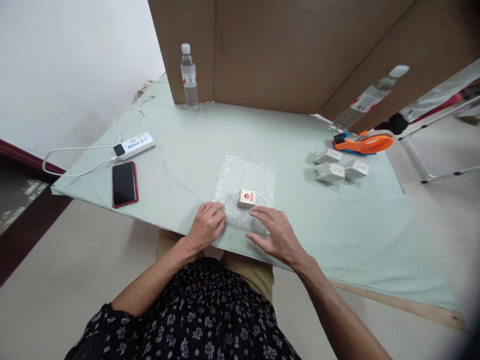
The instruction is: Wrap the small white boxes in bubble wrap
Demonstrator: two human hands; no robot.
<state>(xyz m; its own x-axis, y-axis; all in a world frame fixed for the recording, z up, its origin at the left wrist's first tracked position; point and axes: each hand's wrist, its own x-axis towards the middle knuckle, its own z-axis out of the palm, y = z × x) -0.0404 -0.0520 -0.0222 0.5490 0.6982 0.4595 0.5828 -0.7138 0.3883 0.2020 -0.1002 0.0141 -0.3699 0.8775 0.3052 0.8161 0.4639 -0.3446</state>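
A sheet of bubble wrap [229, 181] lies flat on the cloth-covered table in front of me. On it sits a small white box [246, 198] with red printing, lying on its side. At the sheet's lower left edge, my left hand [207, 223] is closed, its curled fingers on the bubble wrap. My right hand [275, 232] hovers at the lower right edge, thumb and fingers spread with nothing between them. Its fingertips are just below the little box.
Several small wrapped boxes [330, 172] stand to the right, near an orange tape dispenser [369, 143]. Water bottles [189, 80] stand against the cardboard panels [262, 55]. A phone [125, 184] and a white power strip [134, 145] with cables lie at left.
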